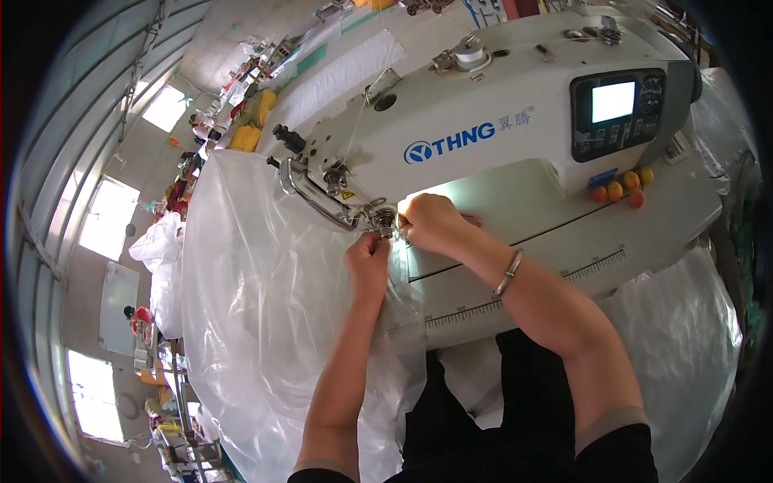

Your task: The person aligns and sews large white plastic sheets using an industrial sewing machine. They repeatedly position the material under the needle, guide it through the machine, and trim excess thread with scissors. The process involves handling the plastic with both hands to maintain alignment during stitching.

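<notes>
A white industrial sewing machine (pixel 362 137) stands before me, its lit screen (pixel 613 102) at the right end. Both my hands are up at its needle end, beside the round thread tension dial (pixel 382 217). My left hand (pixel 368 262) is closed, thumb and forefinger pinched just below the dial. Close by on the right, my right hand (pixel 431 224) is closed too, fingertips curled toward the needle area. Whatever lies in either pinch is too small or hidden to make out. Clear plastic sheeting (pixel 266 306) drapes over the machine's left side, past my left forearm.
Several small orange-red fruits (pixel 614 191) lie on the machine bed at the right. A ruler scale (pixel 463 314) runs along the table's front edge. More plastic sheeting (pixel 676 338) hangs at the right. Further left are a whiteboard (pixel 118 308) and cluttered racks (pixel 181 419).
</notes>
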`<state>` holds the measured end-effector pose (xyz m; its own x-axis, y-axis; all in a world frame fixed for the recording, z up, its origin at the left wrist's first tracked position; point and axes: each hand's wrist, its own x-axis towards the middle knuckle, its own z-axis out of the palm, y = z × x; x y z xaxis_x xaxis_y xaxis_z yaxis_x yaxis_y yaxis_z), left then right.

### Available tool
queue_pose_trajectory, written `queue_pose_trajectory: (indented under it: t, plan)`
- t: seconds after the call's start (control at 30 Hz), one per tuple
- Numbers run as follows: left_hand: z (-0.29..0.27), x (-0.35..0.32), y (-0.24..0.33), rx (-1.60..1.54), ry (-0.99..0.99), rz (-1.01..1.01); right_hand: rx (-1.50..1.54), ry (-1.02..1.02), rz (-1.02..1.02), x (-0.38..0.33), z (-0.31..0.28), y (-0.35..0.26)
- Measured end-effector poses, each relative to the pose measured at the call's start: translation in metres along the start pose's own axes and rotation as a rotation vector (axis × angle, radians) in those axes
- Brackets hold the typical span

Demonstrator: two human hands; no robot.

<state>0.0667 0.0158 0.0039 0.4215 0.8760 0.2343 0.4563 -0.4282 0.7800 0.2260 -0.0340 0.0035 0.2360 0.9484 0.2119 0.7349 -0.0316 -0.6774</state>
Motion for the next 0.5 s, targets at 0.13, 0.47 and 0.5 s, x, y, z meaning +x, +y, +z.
queue_pose_trajectory:
  t: [0.13,0.47,0.5]
  plan:
    - [0.0020,0.0030,-0.0047,-0.003,0.051,-0.001,0.070,0.028,-0.006,0.0036,-0.0010,0.0064]
    - [0.0019,0.0041,0.0003,0.014,0.074,0.012,0.034,0.039,0.024,0.0089,0.0033,0.0077]
    - [0.0024,0.0041,-0.0006,0.001,0.078,0.014,0.025,0.052,0.014,0.0089,0.0045,0.0085]
